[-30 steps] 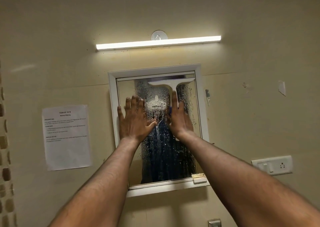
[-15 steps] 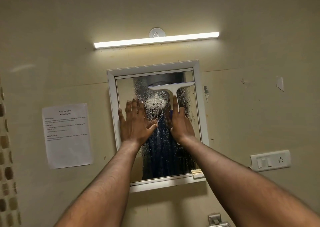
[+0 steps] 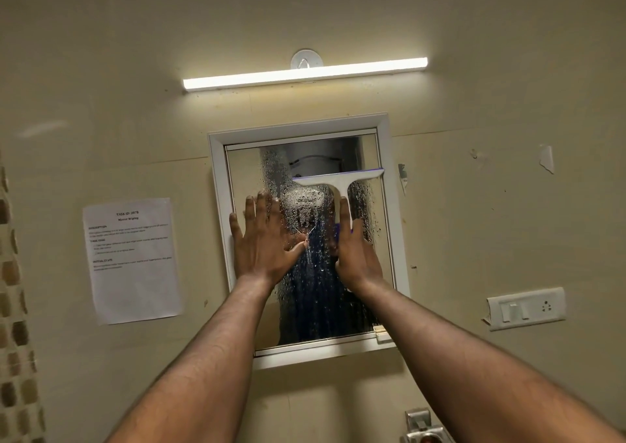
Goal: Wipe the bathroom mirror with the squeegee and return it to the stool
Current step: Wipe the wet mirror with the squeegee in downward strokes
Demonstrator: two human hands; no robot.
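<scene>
A white-framed mirror [image 3: 369, 310] hangs on the beige wall, its glass covered with water drops in the middle and lower part. A white T-shaped squeegee [image 3: 338, 180] with a blue blade edge lies flat against the upper right glass. My right hand [image 3: 355, 256] grips its handle, index finger stretched up along it. My left hand [image 3: 264, 242] presses flat on the left side of the mirror with fingers spread. The strip of glass above the blade looks free of drops. The stool is out of view.
A lit tube light [image 3: 305, 73] runs above the mirror. A printed paper sheet [image 3: 133, 259] is stuck to the wall at left. A white switch and socket plate [image 3: 526, 308] sits at right. A metal fitting [image 3: 421, 427] shows at the bottom edge.
The squeegee and my right hand have slid down the glass, leaving a cleared band near the top. My left hand stays flat on the mirror.
</scene>
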